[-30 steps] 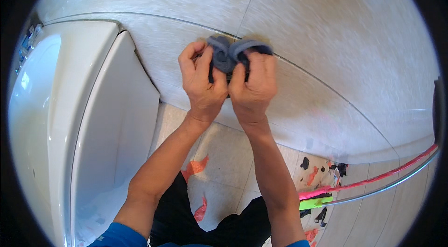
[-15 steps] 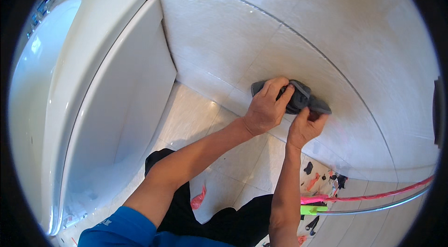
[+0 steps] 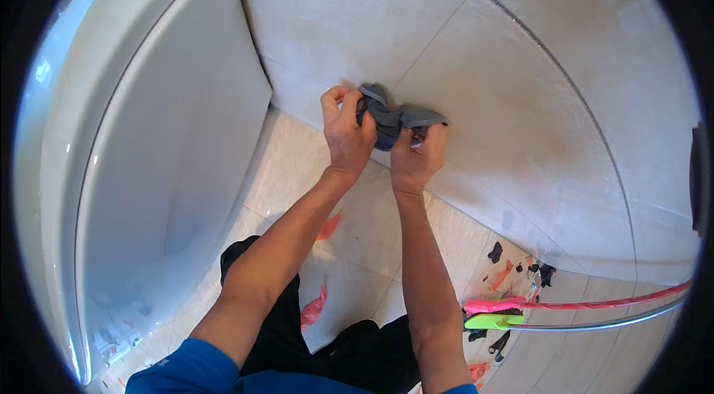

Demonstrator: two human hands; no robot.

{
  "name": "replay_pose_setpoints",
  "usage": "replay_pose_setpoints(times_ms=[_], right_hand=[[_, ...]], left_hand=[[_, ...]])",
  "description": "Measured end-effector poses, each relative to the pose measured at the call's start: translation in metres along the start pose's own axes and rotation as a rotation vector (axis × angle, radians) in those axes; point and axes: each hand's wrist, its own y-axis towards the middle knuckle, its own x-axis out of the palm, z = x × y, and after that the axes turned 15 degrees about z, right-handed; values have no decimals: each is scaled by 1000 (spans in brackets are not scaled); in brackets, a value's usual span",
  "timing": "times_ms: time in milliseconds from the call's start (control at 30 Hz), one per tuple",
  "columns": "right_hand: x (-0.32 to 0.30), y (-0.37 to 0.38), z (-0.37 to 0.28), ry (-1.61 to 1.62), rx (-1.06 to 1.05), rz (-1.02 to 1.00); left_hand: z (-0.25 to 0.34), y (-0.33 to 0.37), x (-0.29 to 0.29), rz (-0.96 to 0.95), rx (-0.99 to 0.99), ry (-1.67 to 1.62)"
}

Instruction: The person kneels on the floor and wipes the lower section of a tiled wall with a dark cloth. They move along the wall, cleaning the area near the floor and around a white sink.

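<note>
A crumpled dark grey cloth is stretched between my two hands, close in front of the light tiled wall. My left hand is closed on its left part, with the thumb and fingers pinching the fabric. My right hand grips the other end, its fingertips partly hidden by the folds. Whether the cloth touches the wall, I cannot tell for sure.
A white bathtub stands on the left. Red plastic scraps lie on the tiled floor by my legs. At lower right are a pink-handled stick, a green-headed tool with a metal rod, and several black and red scraps.
Both hands have shifted left with the cloth, toward the bathtub, and the cloth's folds look different. The view has moved too, and another red scrap shows beside my left forearm.
</note>
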Motion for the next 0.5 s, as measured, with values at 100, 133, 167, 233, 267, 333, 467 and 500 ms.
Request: replay_pose_setpoints(times_ms=[100,133,167,233,267,333,467,500], right_hand=[[-25,-7,19,-105,77,-57],[-34,-10,36,-82,160,-47],[-43,-11,50,-54,243,-30],[-59,-9,53,-47,366,16],[-67,-8,53,-36,436,38],[-69,-14,60,34,507,107],[-48,-38,66,163,612,179],[-41,-42,64,185,629,184]], left_hand=[[2,-19,13,-18,-72,1],[5,-26,17,-47,-82,-30],[12,-35,20,-112,-117,-47],[20,-56,24,-152,-130,-111],[21,-65,27,-132,-108,-166],[24,-73,30,-138,-135,-179],[7,-63,22,-113,-80,-94],[1,-57,22,-101,-59,-73]])
